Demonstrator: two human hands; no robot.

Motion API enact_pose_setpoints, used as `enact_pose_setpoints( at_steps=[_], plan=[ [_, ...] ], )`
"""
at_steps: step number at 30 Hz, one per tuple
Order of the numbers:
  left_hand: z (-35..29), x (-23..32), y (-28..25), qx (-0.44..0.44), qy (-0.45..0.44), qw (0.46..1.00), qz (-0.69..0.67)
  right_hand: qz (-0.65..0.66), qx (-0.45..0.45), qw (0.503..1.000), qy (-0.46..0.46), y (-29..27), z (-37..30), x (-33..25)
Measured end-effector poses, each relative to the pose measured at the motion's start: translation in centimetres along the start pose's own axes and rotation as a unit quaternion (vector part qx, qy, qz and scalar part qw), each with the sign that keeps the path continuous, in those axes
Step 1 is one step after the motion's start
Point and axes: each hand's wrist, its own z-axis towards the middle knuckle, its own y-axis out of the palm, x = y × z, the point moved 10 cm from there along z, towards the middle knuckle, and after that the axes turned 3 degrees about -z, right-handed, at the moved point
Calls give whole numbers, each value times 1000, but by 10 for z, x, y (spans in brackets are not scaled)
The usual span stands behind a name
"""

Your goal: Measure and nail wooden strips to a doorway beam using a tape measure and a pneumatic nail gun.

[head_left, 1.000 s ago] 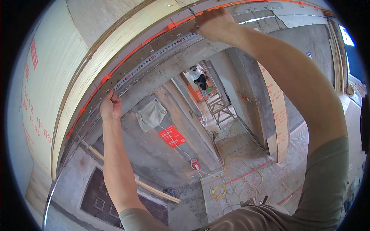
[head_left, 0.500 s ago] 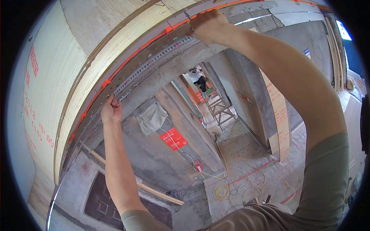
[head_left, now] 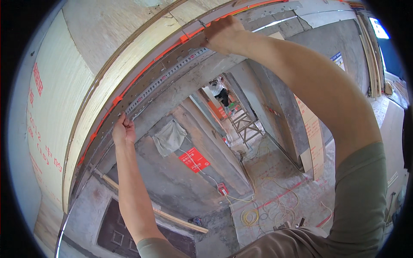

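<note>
Both my arms reach up to a concrete beam (head_left: 180, 79) overhead. A white measuring tape (head_left: 168, 74) with dark markings stretches along it between my hands. My left hand (head_left: 124, 130) pinches the tape's lower left end, thumb and fingers closed. At the upper right, my right hand (head_left: 223, 35) is curled shut at the other end of the tape; whatever lies inside its fingers is hidden. Above the tape, an orange conduit (head_left: 146, 71) with orange box fittings runs along the pale ceiling edge, close to my right knuckles.
Plywood sheeting (head_left: 64, 86) with red print covers the ceiling at left. Below are a wooden trestle (head_left: 246, 127), a person (head_left: 220, 91) farther off in the passage, a coiled yellow cable (head_left: 250, 217), a printed board (head_left: 315, 142) standing upright and a dark door (head_left: 124, 234).
My view has shifted slightly. In the picture my right hand sits a little farther left and lower, my left slightly lower. Both keep their grip, and the tape stays stretched.
</note>
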Motion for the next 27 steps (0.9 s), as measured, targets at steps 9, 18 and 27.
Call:
enact_pose_setpoints(
  at_steps=[9,18,27],
  plan=[
    [5,-2,1,-20,-7,1000,-16,-6,20,1000,3,2,2,2],
    [7,-1,-4,-17,-3,1000,-19,3,-67,998,-1,1,-3,-1],
    [9,-2,-5,-10,-3,1000,-6,-32,-55,998,-17,-1,-4,-2]
  ],
)
